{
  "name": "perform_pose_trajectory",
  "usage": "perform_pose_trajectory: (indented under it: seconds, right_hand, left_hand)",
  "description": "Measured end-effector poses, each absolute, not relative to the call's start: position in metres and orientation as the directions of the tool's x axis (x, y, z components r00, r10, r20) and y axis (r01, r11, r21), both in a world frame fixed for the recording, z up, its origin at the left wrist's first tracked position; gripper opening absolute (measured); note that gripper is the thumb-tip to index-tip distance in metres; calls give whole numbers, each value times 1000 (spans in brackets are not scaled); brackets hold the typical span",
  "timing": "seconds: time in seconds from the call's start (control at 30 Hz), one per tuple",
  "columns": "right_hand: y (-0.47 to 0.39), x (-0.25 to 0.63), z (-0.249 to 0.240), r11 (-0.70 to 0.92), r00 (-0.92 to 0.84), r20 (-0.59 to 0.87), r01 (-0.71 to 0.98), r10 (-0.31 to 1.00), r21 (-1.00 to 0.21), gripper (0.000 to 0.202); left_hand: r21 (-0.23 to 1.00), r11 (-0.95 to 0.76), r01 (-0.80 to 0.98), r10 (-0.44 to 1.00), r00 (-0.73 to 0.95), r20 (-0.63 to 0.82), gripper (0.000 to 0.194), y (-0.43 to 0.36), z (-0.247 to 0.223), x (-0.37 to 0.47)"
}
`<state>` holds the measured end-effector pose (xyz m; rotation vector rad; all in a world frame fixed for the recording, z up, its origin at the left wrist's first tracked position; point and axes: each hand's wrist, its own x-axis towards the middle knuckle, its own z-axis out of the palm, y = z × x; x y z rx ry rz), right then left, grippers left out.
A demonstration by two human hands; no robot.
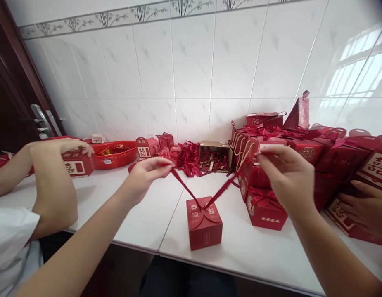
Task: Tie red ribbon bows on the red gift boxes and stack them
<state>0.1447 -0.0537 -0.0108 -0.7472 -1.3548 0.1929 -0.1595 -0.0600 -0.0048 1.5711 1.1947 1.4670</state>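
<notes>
A small red gift box (205,227) with gold characters and curved closing flaps stands on the white table in front of me. A dark red ribbon (186,187) is crossed at the middle of its top, and its two ends rise in a V. My left hand (144,177) pinches one end, up and to the left of the box. My right hand (286,175) is closed in a pinch at upper right, where the other end leads; that end is hard to see against the red boxes behind. Both ends look taut.
Stacked red gift boxes (266,210) fill the right side, with another person's hand (366,206) there. On the left, a person's arms (54,177) rest by a box. Behind stand a red basket (116,161), loose ribbons (190,159) and a cardboard box (214,144).
</notes>
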Motion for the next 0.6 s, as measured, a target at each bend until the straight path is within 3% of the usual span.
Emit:
perform_pose_trajectory:
  seconds: [0.1, 0.23, 0.37, 0.43, 0.5, 0.6]
  right_hand:
    - [-40, 108, 29, 803, 79, 810, 106, 581, -586, 16]
    - [-30, 81, 49, 743, -104, 743, -46, 662, -668, 27]
    - [-26, 98, 39, 668, -91, 683, -152, 724, -728, 30]
    - [-27, 119, 25, 651, -29, 653, -52, 757, -757, 28]
    - [-29, 137, 8, 629, -20, 643, 229, 766, -743, 26]
    - [-32, 143, -21, 608, -233, 619, 610, 750, -508, 36]
  left_hand:
    - [896, -422, 141, 906, 98, 411, 23, -50, 22, -109]
    - [915, -390, 100, 909, 202, 365, 25, -45, 34, -71]
    - [933, -355, 56, 920, 200, 338, 24, -47, 26, -78]
    - [926, -339, 164, 936, 152, 316, 21, -51, 16, -92]
    - [836, -352, 421, 936, 132, 328, 21, -56, 2, -105]
    - [519, -406, 752, 910, 281, 304, 27, -62, -21, -118]
